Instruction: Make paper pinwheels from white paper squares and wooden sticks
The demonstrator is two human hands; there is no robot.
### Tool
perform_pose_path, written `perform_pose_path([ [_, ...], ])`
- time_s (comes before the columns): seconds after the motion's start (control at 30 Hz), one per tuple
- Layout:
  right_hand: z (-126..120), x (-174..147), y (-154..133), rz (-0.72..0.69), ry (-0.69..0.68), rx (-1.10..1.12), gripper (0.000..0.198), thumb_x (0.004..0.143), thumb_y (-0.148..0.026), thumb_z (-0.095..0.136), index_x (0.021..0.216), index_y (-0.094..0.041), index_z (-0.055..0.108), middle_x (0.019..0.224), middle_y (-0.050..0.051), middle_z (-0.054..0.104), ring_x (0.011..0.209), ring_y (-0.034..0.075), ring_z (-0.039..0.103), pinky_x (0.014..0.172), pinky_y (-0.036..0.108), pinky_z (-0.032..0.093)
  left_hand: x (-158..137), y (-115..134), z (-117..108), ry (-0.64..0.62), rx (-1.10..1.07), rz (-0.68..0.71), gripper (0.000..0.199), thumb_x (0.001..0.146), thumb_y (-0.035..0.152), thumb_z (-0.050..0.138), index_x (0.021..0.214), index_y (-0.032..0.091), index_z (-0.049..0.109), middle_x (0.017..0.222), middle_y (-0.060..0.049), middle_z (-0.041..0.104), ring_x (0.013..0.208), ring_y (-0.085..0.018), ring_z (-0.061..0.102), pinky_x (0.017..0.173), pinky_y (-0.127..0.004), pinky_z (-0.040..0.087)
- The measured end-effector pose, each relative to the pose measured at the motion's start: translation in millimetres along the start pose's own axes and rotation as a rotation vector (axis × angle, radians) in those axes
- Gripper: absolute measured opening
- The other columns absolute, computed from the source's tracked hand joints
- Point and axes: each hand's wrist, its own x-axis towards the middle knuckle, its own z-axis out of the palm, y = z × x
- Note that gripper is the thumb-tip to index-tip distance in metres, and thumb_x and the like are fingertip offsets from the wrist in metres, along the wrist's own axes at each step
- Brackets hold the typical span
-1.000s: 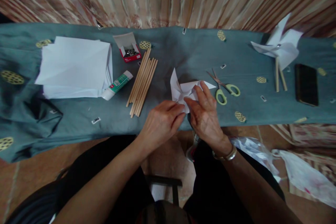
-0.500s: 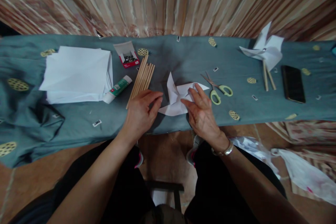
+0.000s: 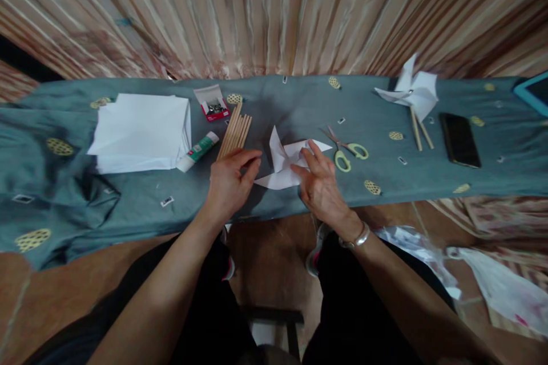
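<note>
A folded white paper pinwheel (image 3: pixel 280 177) lies on the cloth-covered table in front of me, its pointed blades raised. My right hand (image 3: pixel 321 179) presses it from the right, with fingertips on the folds near its centre. Just left of the paper is my left hand (image 3: pixel 233 179), thumb and forefinger brought together; whatever sits between them, if anything, is too small to make out. Behind that hand lie several wooden sticks (image 3: pixel 234 134), their near ends partly hidden by it. Green-handled scissors (image 3: pixel 345 148) rest with blades apart, right of the pinwheel.
At the left are a stack of white paper (image 3: pixel 139 131) and a glue stick (image 3: pixel 198 151). An open red box (image 3: pixel 213 105) holds small metal pieces. Farther right stand out a finished pinwheel on sticks (image 3: pixel 422 94), a black phone (image 3: pixel 460 140) and a blue-edged device (image 3: pixel 533 94).
The view has shifted a little, so the table items sit slightly differently in the picture. Both hands keep nearly the same pose around the pinwheel.
</note>
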Motion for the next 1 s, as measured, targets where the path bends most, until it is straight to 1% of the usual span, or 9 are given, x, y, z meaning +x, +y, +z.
perform_pose_path([
  [0.07,-1,0,-2,0.008,-0.025,-0.036,0.035,0.087,-0.011,0.038,0.110,-0.016,0.065,0.141,0.016,0.046,0.145,0.030,0.022,0.105,0.051,0.035,1,1,-2,0.016,-0.018,0.012,0.024,0.088,0.028,0.052,0.098,0.018,0.072,0.095,-0.005,0.073,0.084,-0.017,0.066,0.079,-0.028,0.051],
  [0.2,-2,-1,-5,0.005,-0.051,-0.058,0.038,0.084,-0.011,0.040,0.113,-0.015,0.063,0.142,0.017,0.046,0.145,0.031,0.020,0.107,0.052,0.032,3,-1,-6,0.083,-0.068,0.034,0.023,0.086,0.026,0.054,0.097,0.017,0.072,0.093,-0.005,0.073,0.084,-0.017,0.067,0.078,-0.028,0.052],
  [0.3,-4,0,-5,-0.003,-0.075,-0.065,0.041,0.080,-0.011,0.044,0.116,-0.011,0.063,0.145,0.020,0.043,0.145,0.033,0.019,0.108,0.052,0.029,4,-1,-8,0.130,-0.100,0.028,0.023,0.085,0.026,0.055,0.097,0.015,0.072,0.090,-0.006,0.073,0.083,-0.017,0.067,0.077,-0.027,0.052],
  [0.43,-9,2,-7,0.002,-0.112,-0.063,0.045,0.075,-0.011,0.049,0.118,-0.009,0.062,0.147,0.022,0.040,0.144,0.037,0.020,0.109,0.051,0.027,2,4,-9,0.140,-0.136,0.027,0.024,0.084,0.026,0.056,0.098,0.015,0.072,0.089,-0.006,0.073,0.081,-0.017,0.067,0.075,-0.027,0.052],
  [0.63,-12,2,-9,-0.022,-0.091,-0.072,0.043,0.080,-0.011,0.046,0.120,-0.008,0.062,0.147,0.024,0.040,0.145,0.037,0.020,0.108,0.052,0.028,-7,9,-11,0.138,-0.185,-0.001,0.025,0.084,0.029,0.057,0.098,0.017,0.073,0.094,-0.006,0.073,0.085,-0.018,0.067,0.078,-0.029,0.052],
  [0.83,-7,2,-5,-0.012,-0.083,-0.051,0.043,0.082,-0.011,0.046,0.122,-0.009,0.063,0.147,0.023,0.040,0.144,0.035,0.023,0.109,0.051,0.029,-13,2,-12,0.130,-0.235,-0.056,0.027,0.083,0.033,0.058,0.100,0.017,0.073,0.097,-0.007,0.073,0.088,-0.020,0.068,0.081,-0.031,0.053],
  [1.0,-5,5,-3,-0.011,-0.087,-0.005,0.044,0.084,-0.012,0.045,0.124,-0.011,0.062,0.148,0.022,0.039,0.145,0.034,0.022,0.110,0.051,0.029,-14,-3,-12,0.131,-0.270,-0.082,0.028,0.081,0.033,0.059,0.099,0.017,0.073,0.095,-0.008,0.073,0.085,-0.020,0.068,0.080,-0.032,0.053],
])
